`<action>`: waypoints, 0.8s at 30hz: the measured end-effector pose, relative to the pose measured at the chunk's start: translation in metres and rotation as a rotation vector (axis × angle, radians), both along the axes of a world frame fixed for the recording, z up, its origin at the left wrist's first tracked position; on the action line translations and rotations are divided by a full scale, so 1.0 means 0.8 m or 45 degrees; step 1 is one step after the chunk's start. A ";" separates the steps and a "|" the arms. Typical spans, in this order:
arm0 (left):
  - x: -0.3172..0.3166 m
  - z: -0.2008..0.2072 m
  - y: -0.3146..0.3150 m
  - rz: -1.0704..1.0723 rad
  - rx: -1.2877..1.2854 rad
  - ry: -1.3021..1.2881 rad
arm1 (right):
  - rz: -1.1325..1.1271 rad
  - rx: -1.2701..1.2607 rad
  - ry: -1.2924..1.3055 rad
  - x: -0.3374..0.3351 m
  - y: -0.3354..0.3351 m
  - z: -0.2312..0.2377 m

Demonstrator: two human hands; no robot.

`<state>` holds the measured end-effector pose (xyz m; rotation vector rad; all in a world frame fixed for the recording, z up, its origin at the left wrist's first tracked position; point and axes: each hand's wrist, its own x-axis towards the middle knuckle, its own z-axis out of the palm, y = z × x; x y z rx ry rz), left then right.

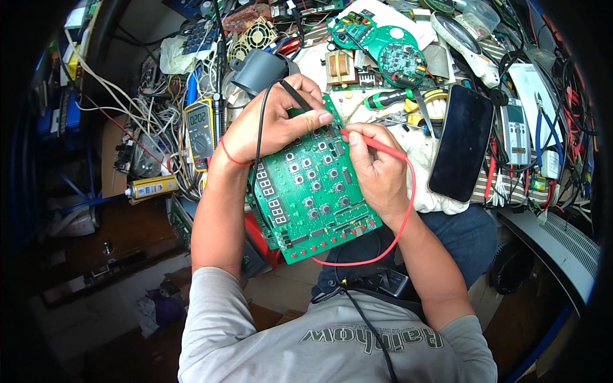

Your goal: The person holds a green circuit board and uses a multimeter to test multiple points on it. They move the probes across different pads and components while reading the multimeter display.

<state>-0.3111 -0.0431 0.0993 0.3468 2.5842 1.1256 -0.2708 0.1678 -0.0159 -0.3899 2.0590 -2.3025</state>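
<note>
A green circuit board (pixel 319 204) with push buttons, digit displays and a row of red parts lies tilted in front of me. My left hand (pixel 287 115) is closed on a black test probe (pixel 295 96) over the board's far edge, its thumb near the board's small parts. In my right hand (pixel 378 167) a red test probe (pixel 377 144) is pinched, its tip at the board's upper right edge; whether either tip touches is too small to tell. The red lead loops down below the board. A yellow multimeter (pixel 200 133) with a lit display stands to the left.
A black phone (pixel 462 143) lies on a cloth to the right. Beyond the board are a green-handled screwdriver (pixel 389 97), pliers (pixel 426 112), round green boards (pixel 401 59) and a grey cylindrical part (pixel 258 71). Tangled wires (pixel 143 105) crowd the left; a white magnifier (pixel 466 48) lies far right.
</note>
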 end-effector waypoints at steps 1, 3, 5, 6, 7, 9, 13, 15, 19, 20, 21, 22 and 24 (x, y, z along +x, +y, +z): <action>0.000 0.000 0.000 -0.004 -0.010 0.005 | -0.002 0.005 -0.001 0.000 0.000 0.000; 0.000 0.001 0.001 -0.003 -0.008 -0.005 | -0.001 0.013 0.004 0.001 0.000 -0.001; 0.000 0.001 0.002 -0.002 -0.017 0.013 | -0.005 0.014 0.020 0.001 -0.001 -0.003; 0.001 0.001 0.003 0.013 -0.010 0.002 | -0.007 0.014 0.031 0.000 -0.002 -0.004; 0.001 0.001 0.003 0.021 -0.014 0.002 | -0.020 -0.012 0.022 0.000 -0.003 -0.004; 0.002 0.001 0.004 0.030 -0.018 0.006 | -0.048 -0.063 0.004 0.000 -0.006 -0.006; 0.002 0.002 0.005 0.029 -0.010 0.009 | -0.034 -0.064 -0.021 0.002 -0.005 -0.007; 0.002 0.002 0.005 0.033 -0.009 0.010 | -0.032 -0.071 -0.031 0.002 -0.005 -0.008; 0.003 0.002 0.005 0.000 -0.001 0.053 | -0.028 -0.086 -0.043 0.001 -0.007 -0.007; 0.002 0.002 0.004 0.019 -0.009 0.028 | -0.030 -0.086 -0.051 0.001 -0.007 -0.006; 0.002 0.001 0.004 0.017 -0.002 0.027 | -0.030 -0.071 -0.039 0.001 -0.006 -0.005; 0.001 0.000 0.004 0.003 -0.023 0.060 | -0.034 -0.051 -0.027 0.001 -0.005 -0.005; 0.001 -0.003 0.005 0.031 -0.005 0.104 | -0.065 -0.007 0.031 0.000 -0.003 -0.003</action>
